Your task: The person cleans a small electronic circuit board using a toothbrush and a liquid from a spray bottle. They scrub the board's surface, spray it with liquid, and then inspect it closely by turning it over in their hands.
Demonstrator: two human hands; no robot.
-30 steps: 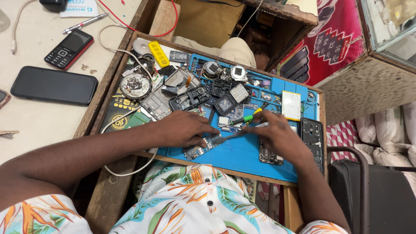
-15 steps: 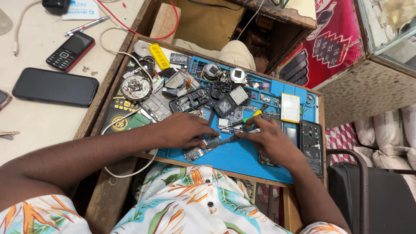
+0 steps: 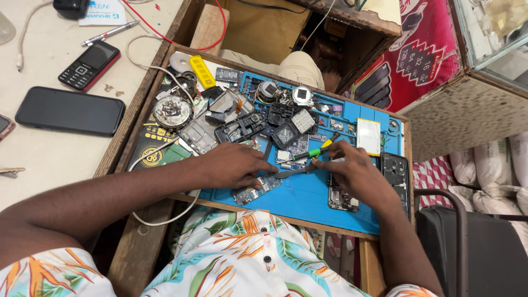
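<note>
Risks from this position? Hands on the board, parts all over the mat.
1. The left hand only presses the small green circuit board flat on the blue work mat; a push from the thin metal tool in the right hand may skid it.
2. Loose dismantled phone parts crowd close behind the hands; a slip could scatter them.
3. The white cable loops under the left forearm and might snag.
</note>
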